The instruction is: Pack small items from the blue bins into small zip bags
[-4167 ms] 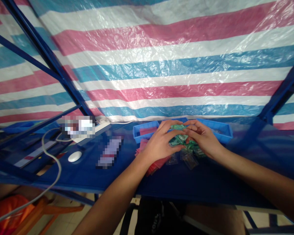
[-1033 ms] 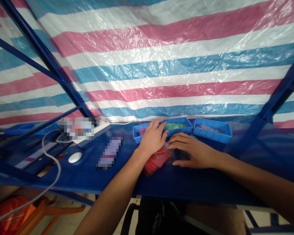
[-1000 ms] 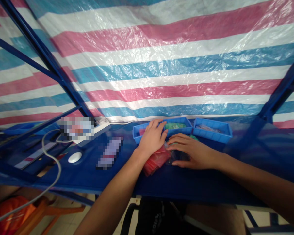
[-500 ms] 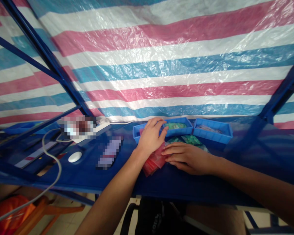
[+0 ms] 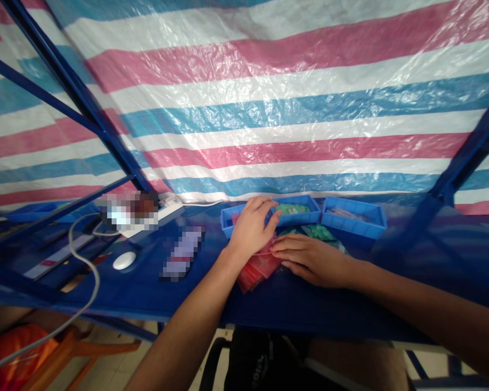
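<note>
My left hand (image 5: 253, 227) arches over the front of the left blue bin (image 5: 227, 224), thumb apart from the curved fingers. Nothing shows in its grasp. Beneath its wrist side lie several red plastic bags (image 5: 252, 273), overlapping on the table. From the right, my right hand (image 5: 315, 259) reaches in with fingers held together at the upper edge of a red plastic bag. Its thumb is mostly hidden. Behind that hand, green plastic bags (image 5: 320, 232) lie on the table in front of the bins. The middle blue bin (image 5: 299, 218) holds green bags.
A right blue bin (image 5: 375, 226) contains clear bags. To the left are a blurred-out phone-like item (image 5: 182, 255), a white mouse (image 5: 124, 260) and a white power strip (image 5: 171, 206). A grey cable (image 5: 95, 277) loops over the table (image 5: 309, 315). Blue frame bars (image 5: 106, 141) rise at left.
My right hand has shifted slightly up and away from the table's front edge, its fingers still at the red plastic bag. My left hand has hardly moved.
</note>
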Available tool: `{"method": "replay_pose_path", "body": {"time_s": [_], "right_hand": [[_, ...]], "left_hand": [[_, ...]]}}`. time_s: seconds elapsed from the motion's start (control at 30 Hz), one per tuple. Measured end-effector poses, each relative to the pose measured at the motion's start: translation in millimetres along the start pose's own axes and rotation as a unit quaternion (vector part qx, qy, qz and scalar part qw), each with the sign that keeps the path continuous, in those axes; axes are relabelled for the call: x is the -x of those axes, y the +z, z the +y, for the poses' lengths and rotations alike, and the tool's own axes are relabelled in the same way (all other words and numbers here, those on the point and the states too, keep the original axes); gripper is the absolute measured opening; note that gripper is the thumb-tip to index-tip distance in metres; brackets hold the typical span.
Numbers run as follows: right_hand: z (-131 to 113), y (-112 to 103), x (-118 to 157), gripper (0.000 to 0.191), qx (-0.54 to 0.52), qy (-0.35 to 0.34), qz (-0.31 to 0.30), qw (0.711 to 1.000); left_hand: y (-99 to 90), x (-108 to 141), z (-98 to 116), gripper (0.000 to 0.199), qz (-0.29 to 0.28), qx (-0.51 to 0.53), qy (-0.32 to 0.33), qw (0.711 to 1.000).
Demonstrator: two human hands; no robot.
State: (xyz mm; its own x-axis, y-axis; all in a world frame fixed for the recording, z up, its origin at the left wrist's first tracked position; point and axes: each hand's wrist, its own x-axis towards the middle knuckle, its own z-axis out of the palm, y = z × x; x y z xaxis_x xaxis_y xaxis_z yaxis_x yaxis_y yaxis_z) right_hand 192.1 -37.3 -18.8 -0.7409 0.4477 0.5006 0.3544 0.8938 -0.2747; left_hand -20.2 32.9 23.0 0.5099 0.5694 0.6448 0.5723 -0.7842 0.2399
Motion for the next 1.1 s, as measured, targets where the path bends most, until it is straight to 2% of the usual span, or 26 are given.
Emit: {"method": "replay_pose_path", "body": {"time_s": [0.1,0.23,0.3,0.4,0.53,0.6,0.67,0.73,0.87,1.0,1.1], "right_hand": [[-1,-5,-1,0.032,-0.016,0.009,0.038,0.999],[0,-12,0,0.026,-0.052,0.069,0.13,0.988],[3,-14,2,0.018,-0.067,0.115,0.183,0.974],[13,-15,6,0.012,-0.112,0.193,0.266,0.938],[23,-14,9,0.02,-0.242,0.265,0.323,0.876],[25,-13,8,0.033,-0.297,0.266,0.344,0.85],[26,-13,6,0.049,-0.322,0.25,0.368,0.836],[26,-13,4,0.054,-0.326,0.242,0.367,0.837],[27,-14,4,0.048,-0.3,0.267,0.358,0.843],[23,-18,6,0.047,-0.277,0.266,0.361,0.85],[22,-18,7,0.044,-0.277,0.279,0.339,0.855]], "left_hand": [[-2.5,-1,3,0.029,0.007,0.021,-0.001,1.0],[-11.3,-3,10,0.035,0.029,0.104,-0.025,0.994],[-14.6,-3,14,0.041,0.033,0.165,-0.046,0.985],[-13.5,-2,17,0.035,-0.003,0.232,-0.059,0.971],[-4.3,-1,16,0.032,-0.041,0.242,-0.056,0.968],[-0.6,-1,15,0.025,-0.043,0.245,-0.059,0.967],[1.5,-1,14,0.02,-0.034,0.27,-0.075,0.959],[2.7,-2,13,0.02,-0.019,0.309,-0.102,0.945],[4.9,-1,14,0.024,-0.016,0.359,-0.128,0.924],[6.2,0,16,0.037,-0.04,0.363,-0.109,0.925],[6.0,1,15,0.028,-0.066,0.334,-0.093,0.936]]}}
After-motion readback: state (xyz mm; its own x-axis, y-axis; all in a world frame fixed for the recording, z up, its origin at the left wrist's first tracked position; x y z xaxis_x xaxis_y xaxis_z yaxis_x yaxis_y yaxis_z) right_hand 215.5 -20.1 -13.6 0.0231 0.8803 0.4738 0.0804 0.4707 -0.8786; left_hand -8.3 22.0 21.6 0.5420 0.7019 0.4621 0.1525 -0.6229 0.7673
